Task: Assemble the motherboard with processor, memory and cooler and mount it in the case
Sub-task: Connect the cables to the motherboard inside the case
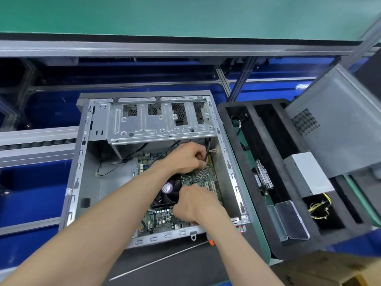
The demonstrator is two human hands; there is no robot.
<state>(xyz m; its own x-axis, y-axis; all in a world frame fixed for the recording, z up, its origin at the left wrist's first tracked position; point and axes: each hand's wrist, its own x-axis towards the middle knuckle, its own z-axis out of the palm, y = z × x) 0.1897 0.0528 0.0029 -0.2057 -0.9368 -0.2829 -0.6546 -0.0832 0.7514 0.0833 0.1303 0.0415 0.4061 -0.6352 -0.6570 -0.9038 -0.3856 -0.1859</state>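
1. Motherboard [203,178] sits flat on the floor of the open case [82,162], toward the case's right wall, w/ the cooler fan [168,189] already on it. Drive cage [162,120] spans the far end of the case.
2. Left hand [188,156] is at the board's far right corner, fingers curled and pinching a thin black cable [207,149] that drops from under the drive cage. Looks like a connector going onto a header, but the plug itself is hidden by the fingers.
3. Right hand [192,204] rests on the board just right of the fan, fingers curled downward. Can't tell if it grips anything or just steadies the board.
4. Judged step: cabling and seating the board in the case, so assembly looks mostly done and mounting is under way.
5. To do it well: line the plug up w/ its pins before pushing, press straight down, no wiggling sideways. Keep the right hand bracing the board so it doesn't shift off its standoffs.
6. Route slack cable away from the fan blades.
7. Screwdriver [160,260] lies on the worktop at the case's near edge, w/in reach for the board screws.
8. Risk: bent pins if the plug goes on offset.
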